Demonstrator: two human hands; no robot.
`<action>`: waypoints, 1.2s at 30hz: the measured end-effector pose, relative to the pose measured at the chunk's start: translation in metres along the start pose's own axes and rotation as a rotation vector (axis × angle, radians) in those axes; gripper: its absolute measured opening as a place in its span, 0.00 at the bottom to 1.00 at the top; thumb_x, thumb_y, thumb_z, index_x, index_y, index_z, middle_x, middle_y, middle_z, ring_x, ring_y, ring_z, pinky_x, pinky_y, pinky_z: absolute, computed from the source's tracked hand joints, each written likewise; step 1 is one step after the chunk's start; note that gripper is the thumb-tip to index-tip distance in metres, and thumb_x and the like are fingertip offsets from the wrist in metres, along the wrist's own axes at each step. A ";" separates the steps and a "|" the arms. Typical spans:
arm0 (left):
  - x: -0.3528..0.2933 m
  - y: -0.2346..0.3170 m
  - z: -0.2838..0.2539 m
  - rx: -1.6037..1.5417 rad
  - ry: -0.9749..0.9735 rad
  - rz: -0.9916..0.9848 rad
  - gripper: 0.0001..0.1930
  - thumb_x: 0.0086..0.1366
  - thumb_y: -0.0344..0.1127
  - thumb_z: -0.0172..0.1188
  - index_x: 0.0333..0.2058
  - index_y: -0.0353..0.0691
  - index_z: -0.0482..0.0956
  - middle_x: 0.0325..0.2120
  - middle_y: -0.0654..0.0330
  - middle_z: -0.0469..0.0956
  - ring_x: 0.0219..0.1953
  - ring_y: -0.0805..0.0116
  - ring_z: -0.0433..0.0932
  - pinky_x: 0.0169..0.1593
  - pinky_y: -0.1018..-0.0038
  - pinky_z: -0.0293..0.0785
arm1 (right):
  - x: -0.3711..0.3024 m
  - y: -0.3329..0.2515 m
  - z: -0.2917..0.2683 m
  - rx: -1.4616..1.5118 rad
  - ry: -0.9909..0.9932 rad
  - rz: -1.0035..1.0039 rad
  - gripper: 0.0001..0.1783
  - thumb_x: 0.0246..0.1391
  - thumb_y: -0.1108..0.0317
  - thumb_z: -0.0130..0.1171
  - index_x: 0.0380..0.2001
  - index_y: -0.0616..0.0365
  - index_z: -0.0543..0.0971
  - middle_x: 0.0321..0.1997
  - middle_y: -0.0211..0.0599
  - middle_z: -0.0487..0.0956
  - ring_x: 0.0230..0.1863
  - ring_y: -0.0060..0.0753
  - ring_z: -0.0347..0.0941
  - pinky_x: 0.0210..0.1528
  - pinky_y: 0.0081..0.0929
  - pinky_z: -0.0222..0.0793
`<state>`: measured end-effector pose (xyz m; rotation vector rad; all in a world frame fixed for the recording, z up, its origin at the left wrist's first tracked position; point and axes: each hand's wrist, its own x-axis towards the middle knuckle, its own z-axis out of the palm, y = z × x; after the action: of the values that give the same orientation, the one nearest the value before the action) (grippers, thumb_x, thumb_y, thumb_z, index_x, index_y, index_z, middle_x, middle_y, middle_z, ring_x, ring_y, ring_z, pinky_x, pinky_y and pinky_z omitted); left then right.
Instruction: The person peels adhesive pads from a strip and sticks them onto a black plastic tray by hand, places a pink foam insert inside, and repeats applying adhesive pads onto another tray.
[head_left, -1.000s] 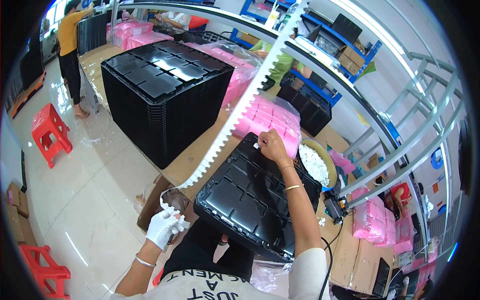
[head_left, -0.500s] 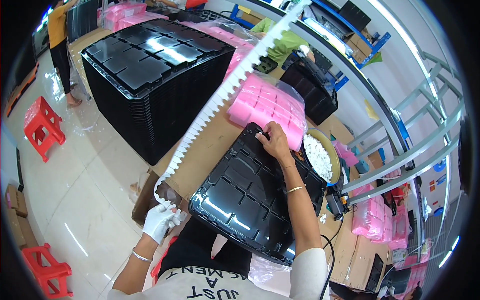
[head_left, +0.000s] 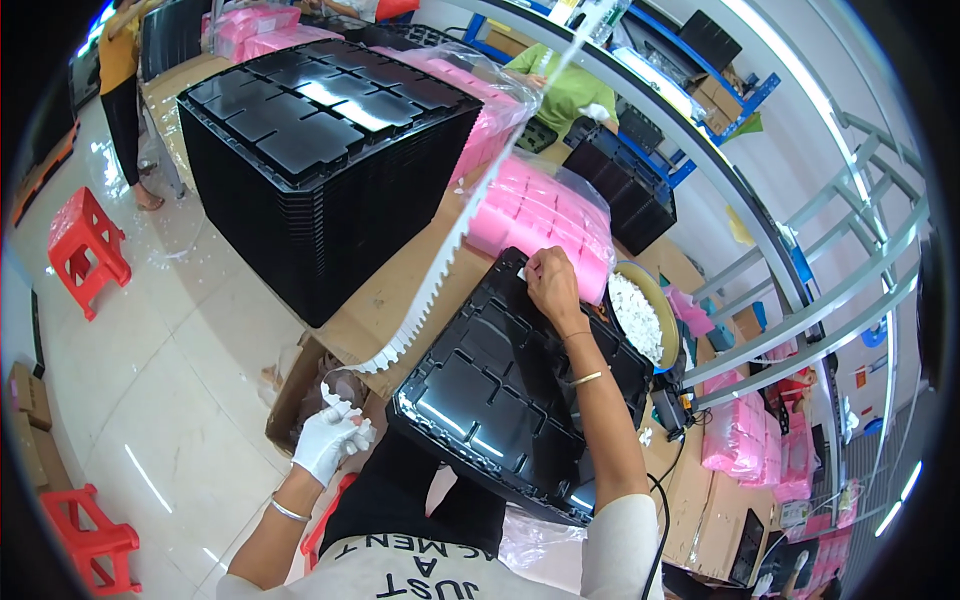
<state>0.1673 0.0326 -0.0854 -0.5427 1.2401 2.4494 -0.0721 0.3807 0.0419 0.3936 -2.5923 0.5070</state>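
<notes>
My left hand [head_left: 325, 445], in a white glove, is closed on the lower end of a long white notched strip [head_left: 440, 262]. The strip curves up and away to the far right, above the table. My bare right hand [head_left: 553, 285] has its fingers pressed together at the far corner of a black plastic tray [head_left: 475, 375]. A small white piece [head_left: 523, 273] shows at those fingertips, against the tray's rim. The tray has several raised panels and lies slanted before me, its near edge over my lap. My right forearm covers part of it.
A tall stack of black trays [head_left: 320, 220] stands at the left. Pink foam in clear wrap [head_left: 545, 215] lies beyond my tray. A bowl of white bits [head_left: 635, 315] is at the right, near grey metal rails [head_left: 790, 335]. An open carton [head_left: 300, 400] sits beside my left hand.
The strip has shifted right and twisted, looking narrower, with its lower part sagging more. My right hand has moved slightly along the tray's corner. The left hand stays near its place, holding the strip.
</notes>
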 end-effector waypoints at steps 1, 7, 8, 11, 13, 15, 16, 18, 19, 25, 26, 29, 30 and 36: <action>-0.001 0.001 0.002 0.031 0.011 -0.002 0.04 0.65 0.23 0.58 0.35 0.39 0.74 0.27 0.59 0.77 0.24 0.69 0.79 0.24 0.80 0.71 | 0.004 0.005 0.000 -0.031 -0.009 -0.054 0.03 0.49 0.77 0.60 0.28 0.66 0.78 0.37 0.57 0.76 0.38 0.62 0.76 0.43 0.50 0.74; -0.003 -0.003 -0.006 0.060 0.004 -0.007 0.03 0.66 0.25 0.59 0.38 0.37 0.76 0.28 0.61 0.79 0.21 0.71 0.78 0.24 0.83 0.69 | 0.003 -0.002 0.008 0.069 -0.059 -0.125 0.02 0.48 0.79 0.59 0.28 0.67 0.77 0.37 0.57 0.75 0.37 0.62 0.76 0.42 0.48 0.74; -0.005 -0.004 -0.005 0.058 -0.015 -0.003 0.03 0.66 0.26 0.59 0.38 0.37 0.77 0.28 0.60 0.80 0.21 0.72 0.78 0.23 0.84 0.68 | 0.001 0.001 0.007 0.066 -0.058 -0.124 0.02 0.48 0.79 0.59 0.28 0.67 0.77 0.37 0.57 0.75 0.37 0.62 0.76 0.42 0.48 0.74; -0.005 -0.001 -0.002 0.105 -0.052 0.002 0.03 0.67 0.27 0.60 0.39 0.37 0.78 0.28 0.61 0.81 0.21 0.75 0.78 0.23 0.85 0.67 | -0.002 0.007 0.004 0.053 0.047 -0.099 0.03 0.46 0.80 0.62 0.27 0.66 0.78 0.36 0.49 0.75 0.33 0.47 0.77 0.37 0.37 0.74; -0.012 -0.004 -0.003 0.115 -0.072 0.006 0.03 0.67 0.28 0.60 0.38 0.36 0.78 0.28 0.61 0.81 0.21 0.75 0.78 0.24 0.85 0.67 | -0.009 0.000 0.002 0.081 -0.001 -0.045 0.03 0.48 0.80 0.62 0.27 0.66 0.77 0.37 0.48 0.75 0.32 0.44 0.76 0.37 0.36 0.73; -0.016 -0.002 -0.007 0.117 -0.067 0.060 0.04 0.67 0.29 0.62 0.38 0.36 0.79 0.28 0.61 0.80 0.22 0.76 0.77 0.24 0.85 0.68 | -0.034 -0.051 -0.004 0.269 -0.066 -0.121 0.02 0.47 0.81 0.59 0.28 0.67 0.77 0.37 0.50 0.75 0.35 0.52 0.75 0.39 0.39 0.72; -0.018 -0.002 -0.007 0.116 -0.063 0.064 0.04 0.67 0.29 0.62 0.38 0.36 0.79 0.28 0.61 0.80 0.22 0.76 0.77 0.24 0.85 0.68 | -0.050 -0.085 -0.021 0.288 -0.047 -0.080 0.03 0.49 0.81 0.59 0.28 0.66 0.76 0.38 0.47 0.75 0.34 0.48 0.75 0.39 0.37 0.72; -0.024 -0.004 -0.002 -0.025 -0.085 0.131 0.05 0.66 0.30 0.63 0.37 0.36 0.79 0.28 0.61 0.80 0.22 0.75 0.77 0.26 0.84 0.69 | -0.087 -0.123 -0.043 0.526 -0.109 -0.019 0.02 0.59 0.80 0.54 0.34 0.63 0.72 0.38 0.42 0.79 0.33 0.33 0.76 0.38 0.27 0.73; -0.029 -0.002 0.001 -0.024 -0.079 0.126 0.05 0.66 0.30 0.63 0.37 0.36 0.79 0.28 0.61 0.80 0.22 0.75 0.77 0.26 0.84 0.69 | -0.105 -0.149 -0.061 0.673 -0.229 0.103 0.02 0.62 0.79 0.51 0.36 0.62 0.70 0.37 0.39 0.81 0.31 0.25 0.76 0.37 0.22 0.73; -0.065 0.029 0.049 0.145 -0.159 0.131 0.09 0.67 0.34 0.63 0.40 0.34 0.79 0.29 0.58 0.81 0.25 0.73 0.80 0.26 0.81 0.71 | -0.194 -0.207 -0.074 0.870 -0.379 0.184 0.09 0.65 0.72 0.57 0.45 0.64 0.80 0.34 0.31 0.78 0.31 0.17 0.74 0.36 0.19 0.73; -0.068 0.029 0.056 0.119 -0.182 0.168 0.08 0.68 0.33 0.63 0.40 0.34 0.79 0.29 0.57 0.81 0.25 0.72 0.80 0.25 0.80 0.71 | -0.203 -0.209 -0.070 0.888 -0.389 0.189 0.09 0.65 0.72 0.57 0.45 0.64 0.80 0.34 0.31 0.78 0.31 0.17 0.74 0.36 0.19 0.73; -0.080 0.028 0.064 0.133 -0.204 0.171 0.09 0.69 0.35 0.62 0.41 0.34 0.77 0.30 0.57 0.81 0.26 0.70 0.81 0.27 0.80 0.73 | -0.224 -0.213 -0.068 1.029 -0.393 0.387 0.06 0.65 0.74 0.58 0.41 0.65 0.79 0.37 0.30 0.76 0.32 0.15 0.74 0.34 0.16 0.73; -0.083 0.027 0.065 0.143 -0.200 0.181 0.10 0.69 0.35 0.62 0.41 0.34 0.77 0.30 0.57 0.81 0.26 0.70 0.81 0.27 0.80 0.73 | -0.226 -0.217 -0.071 1.037 -0.394 0.382 0.06 0.65 0.74 0.58 0.41 0.65 0.79 0.37 0.30 0.76 0.32 0.15 0.74 0.34 0.16 0.73; -0.098 0.019 0.069 0.163 -0.164 0.207 0.10 0.69 0.35 0.63 0.40 0.34 0.77 0.30 0.57 0.82 0.25 0.71 0.82 0.27 0.80 0.73 | -0.226 -0.226 -0.087 0.945 -0.213 0.280 0.03 0.64 0.77 0.58 0.39 0.65 0.79 0.28 0.27 0.76 0.26 0.15 0.72 0.32 0.15 0.72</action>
<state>0.2313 0.0664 0.0123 -0.1728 1.4726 2.4673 0.2344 0.2573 0.0657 0.3835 -2.4409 1.8806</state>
